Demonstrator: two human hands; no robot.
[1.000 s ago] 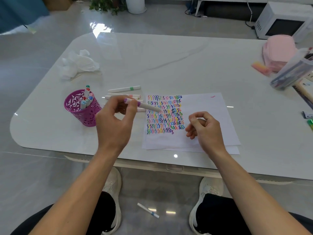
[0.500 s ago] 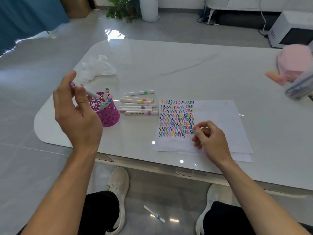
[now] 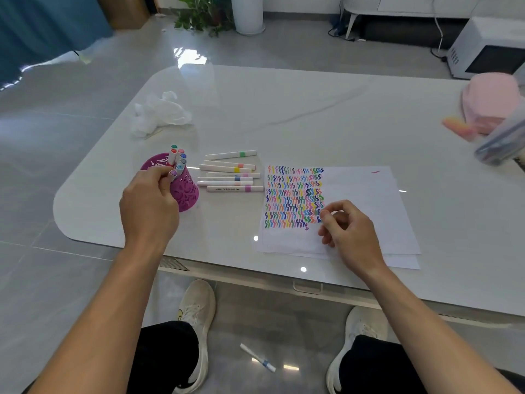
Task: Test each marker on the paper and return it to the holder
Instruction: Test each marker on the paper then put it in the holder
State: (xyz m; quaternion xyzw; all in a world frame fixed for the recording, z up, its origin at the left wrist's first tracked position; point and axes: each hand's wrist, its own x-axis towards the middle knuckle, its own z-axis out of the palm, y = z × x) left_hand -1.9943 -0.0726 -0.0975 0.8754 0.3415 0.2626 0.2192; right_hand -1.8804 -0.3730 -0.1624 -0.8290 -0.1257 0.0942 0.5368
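At the holder [image 3: 186, 194], seats a marker [image 3: 173, 173] pinched in the left grip [image 3: 150, 203], right grip [image 3: 349, 228] slack, empty. Leaves a row of markers [image 3: 230, 177] seemingly untested.

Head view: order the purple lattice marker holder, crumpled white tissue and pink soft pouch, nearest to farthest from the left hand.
1. Purple lattice marker holder, beside left hand.
2. Crumpled white tissue, behind it.
3. Pink soft pouch, far right.
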